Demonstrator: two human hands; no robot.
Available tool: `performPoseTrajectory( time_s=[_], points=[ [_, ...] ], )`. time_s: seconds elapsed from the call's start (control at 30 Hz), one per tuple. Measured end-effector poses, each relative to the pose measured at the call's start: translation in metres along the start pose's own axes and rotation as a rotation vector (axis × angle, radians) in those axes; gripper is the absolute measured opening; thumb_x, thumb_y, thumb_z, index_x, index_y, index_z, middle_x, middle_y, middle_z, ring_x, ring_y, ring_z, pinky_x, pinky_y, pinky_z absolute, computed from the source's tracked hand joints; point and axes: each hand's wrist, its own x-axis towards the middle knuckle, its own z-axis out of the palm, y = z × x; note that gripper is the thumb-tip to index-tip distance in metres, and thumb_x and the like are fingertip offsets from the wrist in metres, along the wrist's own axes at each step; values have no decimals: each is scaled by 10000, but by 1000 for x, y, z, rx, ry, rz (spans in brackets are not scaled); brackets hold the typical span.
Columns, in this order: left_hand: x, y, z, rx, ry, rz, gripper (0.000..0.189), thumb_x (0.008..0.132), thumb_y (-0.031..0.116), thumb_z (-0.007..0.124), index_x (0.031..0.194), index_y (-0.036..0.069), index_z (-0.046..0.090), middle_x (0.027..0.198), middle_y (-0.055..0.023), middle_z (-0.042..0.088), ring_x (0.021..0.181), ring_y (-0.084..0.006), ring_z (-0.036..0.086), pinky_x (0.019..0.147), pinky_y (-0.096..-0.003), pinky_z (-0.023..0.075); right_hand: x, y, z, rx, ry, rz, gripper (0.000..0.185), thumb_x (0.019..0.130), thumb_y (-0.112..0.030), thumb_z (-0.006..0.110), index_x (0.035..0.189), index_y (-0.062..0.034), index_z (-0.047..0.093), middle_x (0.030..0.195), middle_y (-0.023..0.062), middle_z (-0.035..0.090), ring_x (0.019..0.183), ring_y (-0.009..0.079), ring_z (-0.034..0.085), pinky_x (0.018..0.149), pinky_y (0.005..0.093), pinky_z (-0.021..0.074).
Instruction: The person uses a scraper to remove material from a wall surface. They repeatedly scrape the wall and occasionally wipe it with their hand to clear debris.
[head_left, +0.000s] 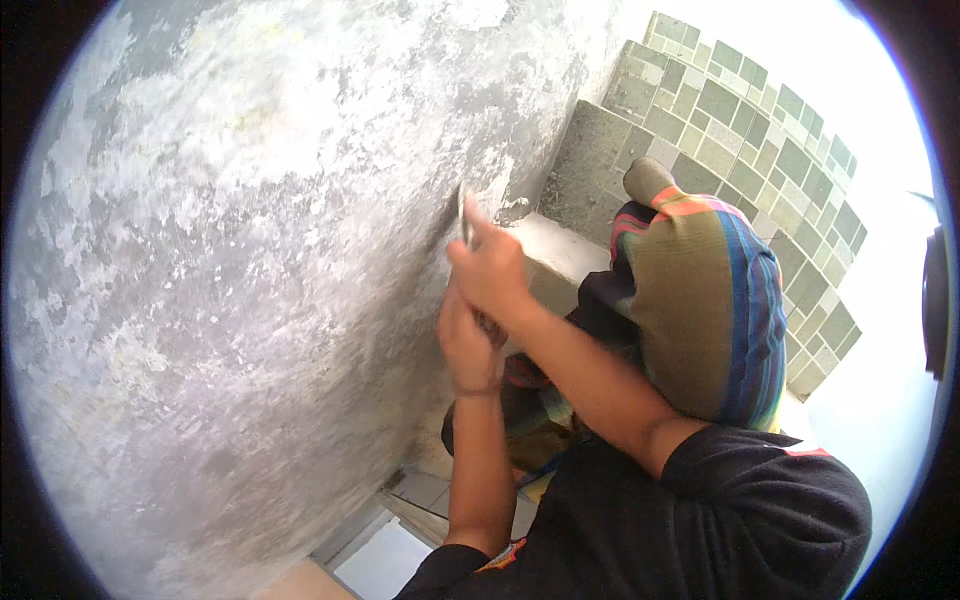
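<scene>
A thin metal-bladed hand tool (464, 216), probably a scraper, stands on edge against the peeling wall (247, 247). Around its upper part my right hand (496, 270) is closed, one finger stretched along the blade. Just below, my left hand (466, 349) is wrapped around the tool's lower end, beside a dark, blurred part that looks like the handle. Motion blur hides the exact blade shape and grip. Flaking white paint and bare grey plaster cover the wall, with a ragged loose flake (516, 202) near its corner.
A pale ledge (551, 244) runs along the wall's foot beyond my hands. Grey-green patterned tiles (720, 135) extend at the upper right. My bent knee under striped cloth (690, 300) is close to my right forearm. A light-coloured panel (386, 559) lies at the bottom.
</scene>
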Motion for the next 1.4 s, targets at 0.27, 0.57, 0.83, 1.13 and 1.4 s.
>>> performPoseTrajectory(
  time_s=[0.27,0.57,0.83,1.13,1.4],
  points=[
    [-8,6,11,198,0,166,400,1064,271,420,1355,39,565,701,63,485,512,-22,394,433,-212,285,1,-3,-11,30,-49,-19,631,796,-175,632,1409,-48,558,655,238,611,593,280,655,639,396,524],
    [-11,25,40,7,-20,88,368,1069,289,402,1291,62,586,663,68,449,473,-21,352,409,-212,253,18,-21,-28,35,-29,-81,651,797,-174,637,1426,-36,538,613,182,603,546,223,610,606,373,516],
    [28,30,80,33,-95,126,346,1071,301,408,1259,74,590,651,71,425,481,-24,358,417,-208,263,78,-34,-56,56,55,-90,661,784,-203,631,1420,-43,547,656,245,597,623,286,655,672,404,521],
    [4,46,92,-15,47,21,353,1059,278,397,1284,82,585,719,62,489,501,-17,397,421,-191,280,56,-52,-67,66,-91,-17,629,778,-197,657,1393,-84,588,786,326,643,802,388,717,779,415,540],
    [39,44,114,-9,-147,118,342,1066,324,409,1241,87,584,707,53,474,505,-29,388,407,-200,285,98,-51,-81,149,-38,41,635,816,-197,656,1433,-95,545,889,289,689,880,432,693,812,461,537]
  ],
)
